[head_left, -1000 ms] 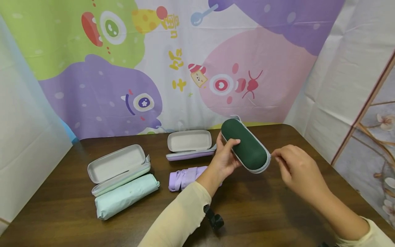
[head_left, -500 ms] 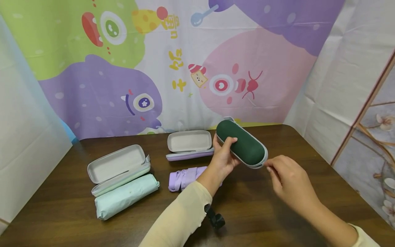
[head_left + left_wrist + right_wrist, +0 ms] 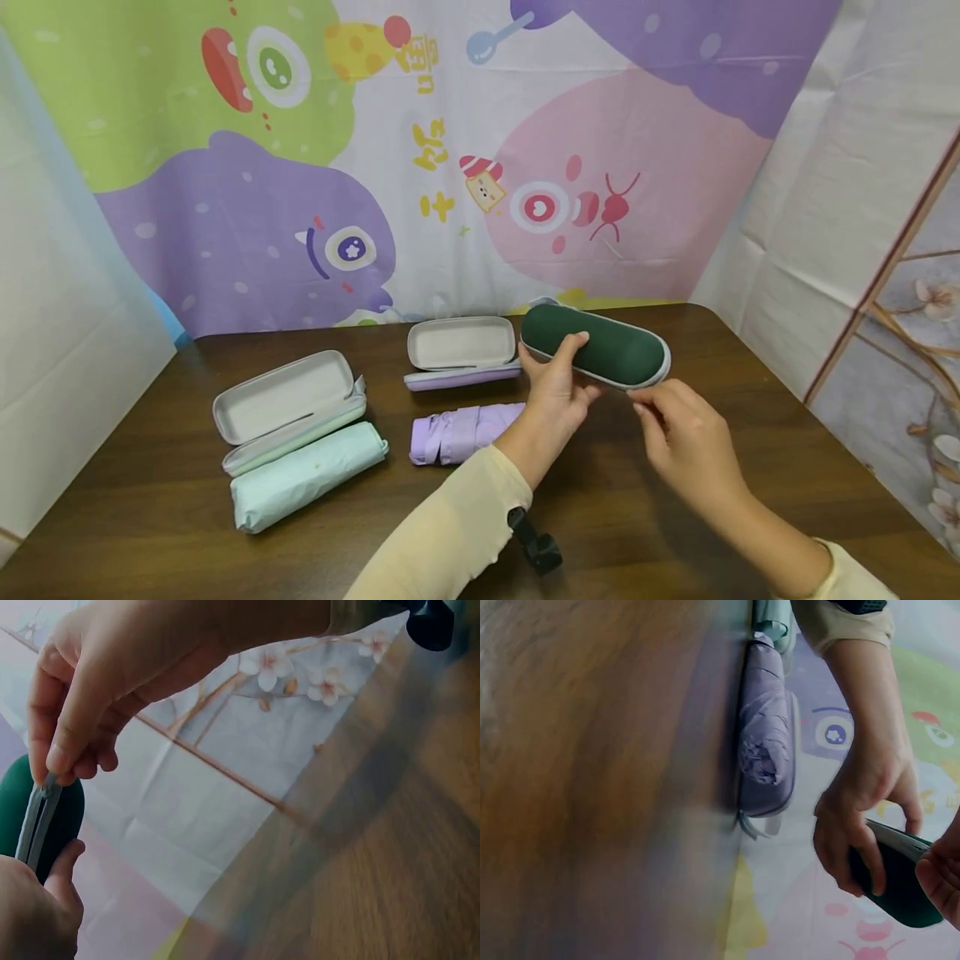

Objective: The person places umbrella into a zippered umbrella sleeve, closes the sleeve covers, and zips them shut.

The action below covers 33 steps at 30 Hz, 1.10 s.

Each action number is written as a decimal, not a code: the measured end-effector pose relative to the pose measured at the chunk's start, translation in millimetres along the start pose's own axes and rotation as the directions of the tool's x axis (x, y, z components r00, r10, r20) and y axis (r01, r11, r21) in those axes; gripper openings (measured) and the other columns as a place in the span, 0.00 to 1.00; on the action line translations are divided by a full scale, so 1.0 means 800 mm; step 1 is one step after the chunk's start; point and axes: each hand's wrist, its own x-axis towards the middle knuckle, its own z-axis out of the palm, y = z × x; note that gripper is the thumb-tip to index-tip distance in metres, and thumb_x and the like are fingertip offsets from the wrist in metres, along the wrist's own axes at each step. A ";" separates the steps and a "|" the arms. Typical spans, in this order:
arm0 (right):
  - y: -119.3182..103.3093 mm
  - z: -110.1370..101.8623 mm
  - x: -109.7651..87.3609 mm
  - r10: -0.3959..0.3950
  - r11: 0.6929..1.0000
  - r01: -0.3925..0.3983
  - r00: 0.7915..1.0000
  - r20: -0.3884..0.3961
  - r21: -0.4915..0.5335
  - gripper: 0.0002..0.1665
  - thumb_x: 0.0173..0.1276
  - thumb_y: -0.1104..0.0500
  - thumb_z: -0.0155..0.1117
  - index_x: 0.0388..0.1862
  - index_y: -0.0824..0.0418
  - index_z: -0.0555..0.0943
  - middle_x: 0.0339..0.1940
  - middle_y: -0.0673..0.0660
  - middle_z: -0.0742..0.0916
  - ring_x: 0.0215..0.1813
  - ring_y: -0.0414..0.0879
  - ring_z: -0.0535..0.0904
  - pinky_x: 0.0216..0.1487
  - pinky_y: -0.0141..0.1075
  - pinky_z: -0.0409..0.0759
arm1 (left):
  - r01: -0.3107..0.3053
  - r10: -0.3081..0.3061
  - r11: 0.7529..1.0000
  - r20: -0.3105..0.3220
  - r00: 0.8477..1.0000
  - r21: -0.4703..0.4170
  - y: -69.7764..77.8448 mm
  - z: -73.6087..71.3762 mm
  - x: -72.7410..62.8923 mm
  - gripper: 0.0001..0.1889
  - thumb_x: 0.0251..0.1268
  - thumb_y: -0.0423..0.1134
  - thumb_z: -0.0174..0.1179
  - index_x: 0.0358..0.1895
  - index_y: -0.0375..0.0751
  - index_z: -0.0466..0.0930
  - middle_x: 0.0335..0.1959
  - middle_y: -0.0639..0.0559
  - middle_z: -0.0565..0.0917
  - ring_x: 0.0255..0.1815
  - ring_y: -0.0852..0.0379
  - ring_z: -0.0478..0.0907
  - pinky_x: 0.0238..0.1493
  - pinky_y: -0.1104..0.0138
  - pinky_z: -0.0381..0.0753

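My left hand point(image 3: 555, 392) grips a dark green zip case point(image 3: 607, 346) above the table, thumb across its top and fingers beneath. The case has rounded ends and a grey zipper edge. At its near right end my right hand point(image 3: 693, 442) pinches the zipper pull, which the fingertips largely hide. In the left wrist view, thumb and forefinger close on the end of the grey zipper point(image 3: 37, 817), with the left hand holding the case below. Seen from the right wrist, the left hand point(image 3: 862, 817) wraps the case and the right fingertips point(image 3: 941, 881) meet its edge.
Left on the brown table point(image 3: 300, 567) lies an open mint case point(image 3: 288, 400) beside a folded mint umbrella point(image 3: 307, 475). An open purple case point(image 3: 461, 354) stands behind a folded purple umbrella point(image 3: 461, 433), partly covered by my left arm. A printed curtain point(image 3: 450, 275) hangs behind.
The green case has turned from steeply slanted to nearly level in the head view. My right hand has moved left and slightly down along the case's edge, fingers staying at the zipper.
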 end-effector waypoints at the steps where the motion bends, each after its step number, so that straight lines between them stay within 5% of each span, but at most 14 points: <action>1: 0.000 0.001 -0.001 0.010 1.000 -0.010 1.000 -0.006 0.002 0.17 0.45 0.80 0.72 0.33 0.67 0.83 0.31 0.56 0.83 0.30 0.42 0.75 0.31 0.32 0.73 | 0.002 -0.002 1.000 0.013 1.000 -0.007 0.001 0.000 0.000 0.56 0.48 0.28 0.69 0.73 0.70 0.42 0.61 0.39 0.69 0.51 0.40 0.78 0.50 0.36 0.73; 11: 0.010 -0.008 0.002 0.056 0.998 -0.053 0.996 -0.065 0.038 0.15 0.50 0.80 0.69 0.36 0.67 0.83 0.31 0.57 0.82 0.29 0.41 0.70 0.29 0.28 0.67 | 0.086 -0.084 0.996 0.135 0.987 -0.005 0.022 -0.002 0.006 0.43 0.60 0.33 0.66 0.70 0.62 0.47 0.58 0.36 0.74 0.57 0.35 0.75 0.58 0.36 0.67; 24: 0.045 -0.038 0.011 0.158 0.984 -0.155 0.987 -0.025 0.092 0.12 0.55 0.80 0.65 0.36 0.67 0.82 0.30 0.54 0.81 0.32 0.31 0.69 0.30 0.20 0.68 | 0.052 -0.068 0.994 0.181 0.981 0.096 0.049 -0.014 0.019 0.27 0.61 0.44 0.64 0.60 0.46 0.62 0.49 0.36 0.81 0.52 0.35 0.78 0.57 0.37 0.69; 33: 0.063 -0.046 0.019 0.319 0.945 -0.311 0.945 -0.077 0.102 0.07 0.60 0.78 0.62 0.35 0.71 0.82 0.27 0.55 0.80 0.28 0.20 0.71 0.28 0.16 0.68 | 0.026 -0.102 0.969 0.303 0.948 0.247 0.057 -0.021 0.015 0.21 0.59 0.35 0.58 0.57 0.45 0.68 0.47 0.42 0.80 0.45 0.41 0.81 0.54 0.39 0.73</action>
